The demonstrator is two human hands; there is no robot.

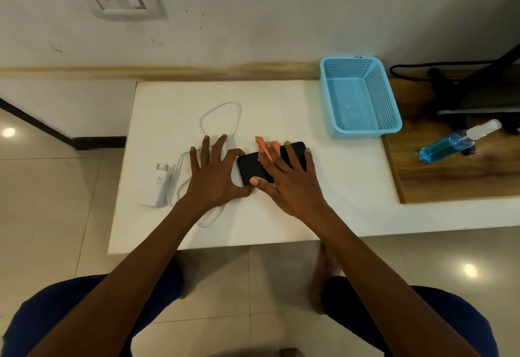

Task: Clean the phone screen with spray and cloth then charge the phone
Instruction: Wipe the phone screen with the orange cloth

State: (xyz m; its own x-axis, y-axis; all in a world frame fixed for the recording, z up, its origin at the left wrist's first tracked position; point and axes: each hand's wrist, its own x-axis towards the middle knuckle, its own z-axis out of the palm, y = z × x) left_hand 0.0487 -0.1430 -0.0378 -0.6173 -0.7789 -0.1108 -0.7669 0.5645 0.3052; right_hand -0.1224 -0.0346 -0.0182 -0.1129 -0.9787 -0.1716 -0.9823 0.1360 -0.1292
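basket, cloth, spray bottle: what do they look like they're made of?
Basket: light blue moulded plastic, likely rigid; perforated mesh walls and floor.
Cloth: orange, soft fabric by its crumpled folds under the right hand; possibly microfibre, weave too small to tell.
Spray bottle: clear plastic, or perhaps glass; blue liquid shows through, white opaque cap.

A light blue mesh basket (358,97) stands on the far right part of the white table (281,103), close to the wall. Just right of it lies a brown wooden board (450,179), where a black stand (478,94) rests with a black cord (422,65) looping behind. Beige floor tiles (42,201) reflect ceiling lights.
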